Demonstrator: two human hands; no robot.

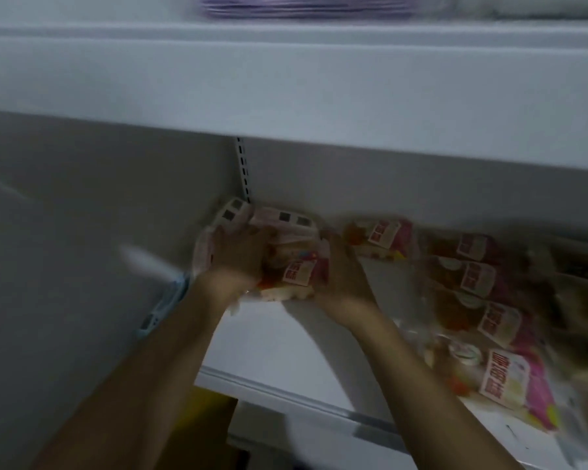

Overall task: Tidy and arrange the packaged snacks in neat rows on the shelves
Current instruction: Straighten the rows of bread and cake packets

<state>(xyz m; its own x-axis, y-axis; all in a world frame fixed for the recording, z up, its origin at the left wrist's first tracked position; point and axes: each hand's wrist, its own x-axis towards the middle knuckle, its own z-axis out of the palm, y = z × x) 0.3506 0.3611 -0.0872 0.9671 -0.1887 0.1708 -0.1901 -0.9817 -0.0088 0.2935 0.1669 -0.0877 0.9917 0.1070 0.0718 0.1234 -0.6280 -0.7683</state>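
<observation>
Both my hands hold a small stack of pink-and-white snack packs (294,266) at the back left of the white shelf (272,354). My left hand (238,256) grips the stack's left side. Its right side is under my right hand (343,266), fingers curled over the packs. Behind the stack, more packs with barcode labels (269,217) lean at the back corner. A row of pink packs with red-lettered white labels (489,300) runs along the shelf's right side toward the front. The frame is blurred.
A white upper shelf (286,79) overhangs close above, with purple packaging (302,5) on top of it. A slotted upright (243,167) runs down the back wall. A grey side panel (65,232) closes the left. A light blue tag (163,303) hangs at the panel's edge.
</observation>
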